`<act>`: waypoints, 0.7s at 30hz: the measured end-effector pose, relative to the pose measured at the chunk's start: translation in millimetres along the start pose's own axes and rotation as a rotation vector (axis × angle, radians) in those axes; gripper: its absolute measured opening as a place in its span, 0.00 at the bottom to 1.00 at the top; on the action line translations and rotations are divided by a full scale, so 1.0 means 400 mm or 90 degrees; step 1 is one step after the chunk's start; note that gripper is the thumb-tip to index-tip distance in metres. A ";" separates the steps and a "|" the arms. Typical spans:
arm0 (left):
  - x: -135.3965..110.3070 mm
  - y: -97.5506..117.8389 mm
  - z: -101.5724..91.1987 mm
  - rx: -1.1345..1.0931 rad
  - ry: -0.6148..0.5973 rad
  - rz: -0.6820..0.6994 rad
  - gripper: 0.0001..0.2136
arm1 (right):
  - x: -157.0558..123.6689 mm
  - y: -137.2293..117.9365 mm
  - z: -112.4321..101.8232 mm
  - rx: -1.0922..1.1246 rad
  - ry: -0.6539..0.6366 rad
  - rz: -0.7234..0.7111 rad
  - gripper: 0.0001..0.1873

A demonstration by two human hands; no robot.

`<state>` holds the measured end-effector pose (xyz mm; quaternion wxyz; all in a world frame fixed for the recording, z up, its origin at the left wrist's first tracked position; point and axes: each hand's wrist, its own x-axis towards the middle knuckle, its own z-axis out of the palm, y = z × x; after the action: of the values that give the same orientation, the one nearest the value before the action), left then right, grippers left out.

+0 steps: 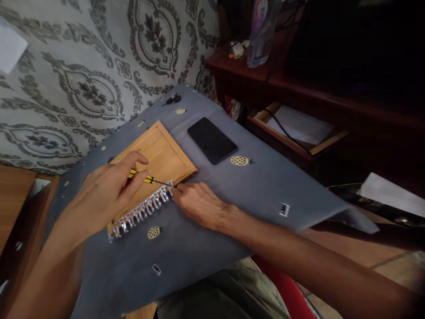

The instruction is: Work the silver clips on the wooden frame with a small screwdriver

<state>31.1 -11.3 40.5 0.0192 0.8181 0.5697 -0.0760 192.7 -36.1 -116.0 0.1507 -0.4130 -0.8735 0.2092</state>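
Left hand [113,188]: fingers closed round yellow-and-black screwdriver [150,179] | right hand [201,204]: fingers curled at rail's end, grip unclear | metal hook rail [142,210]: lay along wooden board's [162,148] edge | screw work seemed unfinished; fastenings done or left couldn't be told

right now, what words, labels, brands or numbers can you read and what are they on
No text reads for certain.
Tablecloth: small printed tags with lettering, too small and blurred to read.
Bottle: label with reddish lettering, too blurred to read.
Phone: no lettering shows.
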 end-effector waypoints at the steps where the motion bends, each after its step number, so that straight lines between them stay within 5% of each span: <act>1: 0.001 0.002 -0.001 0.003 -0.002 0.000 0.18 | 0.000 0.000 -0.001 -0.002 -0.001 -0.001 0.14; 21: 0.021 0.016 -0.001 0.038 -0.033 0.027 0.18 | 0.000 -0.002 -0.016 -0.006 -0.026 -0.007 0.15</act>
<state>39.8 -5.5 39.3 0.0113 0.8281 0.5488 -0.1134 194.9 -35.2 -110.1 0.1318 -0.4047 -0.8796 0.2126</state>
